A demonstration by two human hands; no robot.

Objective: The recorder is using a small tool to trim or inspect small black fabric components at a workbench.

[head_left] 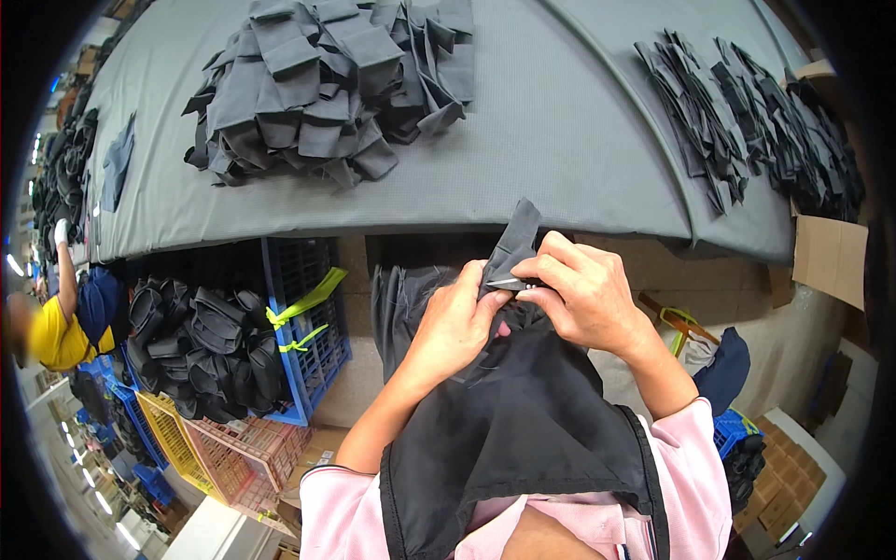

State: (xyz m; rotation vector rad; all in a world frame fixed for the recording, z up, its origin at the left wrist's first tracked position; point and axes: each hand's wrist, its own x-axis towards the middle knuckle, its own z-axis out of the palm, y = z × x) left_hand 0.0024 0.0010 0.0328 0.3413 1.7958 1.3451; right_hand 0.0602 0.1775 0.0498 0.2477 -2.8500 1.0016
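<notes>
Black cloth apron (523,429) on the wearer's front. Left hand (455,319): thumb and fingers together, clamped on a flat, dark grey fabric strip (516,235), held before the table edge. Right hand (588,294): thumb and forefinger pinched on a slim silvery tool (505,282) across the strip; kind unclear. Brown cardboard carton (322,440), lower left: marks too small to read. Beyond: grey-covered table (532,163) bearing heaped dark grey fabric pieces (308,93).

Lime ties (309,301) hang on a blue crate (294,373) near a pink crate (268,455).
</notes>
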